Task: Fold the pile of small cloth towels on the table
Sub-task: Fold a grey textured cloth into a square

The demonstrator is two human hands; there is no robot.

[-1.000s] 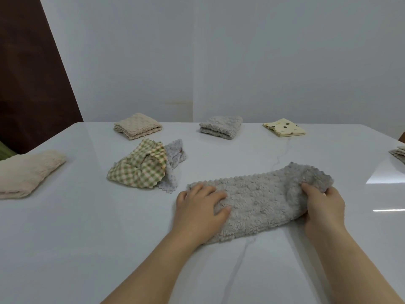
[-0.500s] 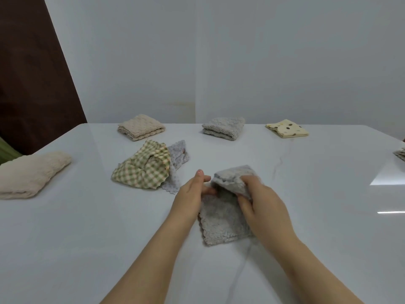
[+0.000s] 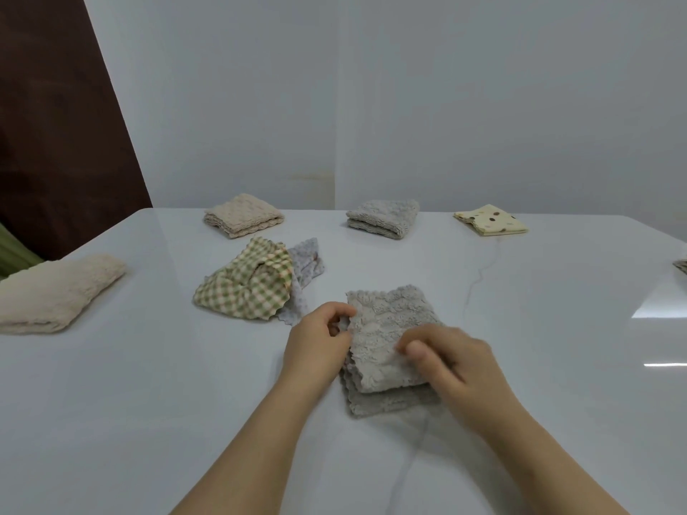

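A grey fluffy towel (image 3: 386, 328) lies folded into a rough square on the white table (image 3: 148, 403) in front of me. My left hand (image 3: 319, 341) pinches its left edge with curled fingers. My right hand (image 3: 446, 356) lies over its right side, blurred, fingers curled onto the top layer. An unfolded green checked towel (image 3: 245, 288) lies crumpled to the left, on top of a pale lilac towel (image 3: 306, 262).
Folded towels sit along the far side: a beige one (image 3: 241, 215), a grey one (image 3: 383, 217) and a yellow dotted one (image 3: 490, 220). A cream towel (image 3: 55, 291) lies at the left edge. Another towel's corner (image 3: 681, 265) shows at the right edge.
The grey towel went from a long strip to a square: my right hand carried its right end over to the left. Both hands now sit on the folded piece.
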